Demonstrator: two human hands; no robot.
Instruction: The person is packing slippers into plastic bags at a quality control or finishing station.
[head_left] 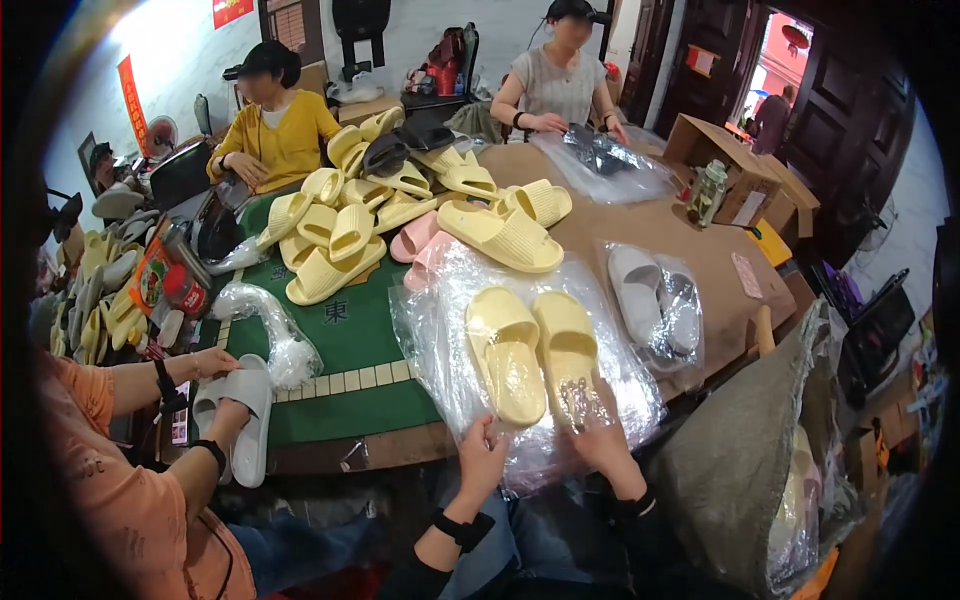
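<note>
A pair of yellow slippers lies in front of me on a stack of clear plastic bags [430, 345], toes pointing away. The left yellow slipper [505, 360] is covered by shiny clear film. My left hand [483, 457] pinches the clear bag's edge just below that slipper's heel. At the heel of the right yellow slipper [567, 345], my right hand [602, 447] grips it, its fingers partly hidden by glossy plastic. To the right lies a bagged pair of grey slippers [655, 300].
A heap of yellow slippers [350, 232] and pink slippers [415, 238] stands beyond. A person at left holds grey slippers [248, 425]; two others sit across the table. A large sack [735, 450] stands at my right, a cardboard box [725, 170] and glass jar [707, 192] at far right.
</note>
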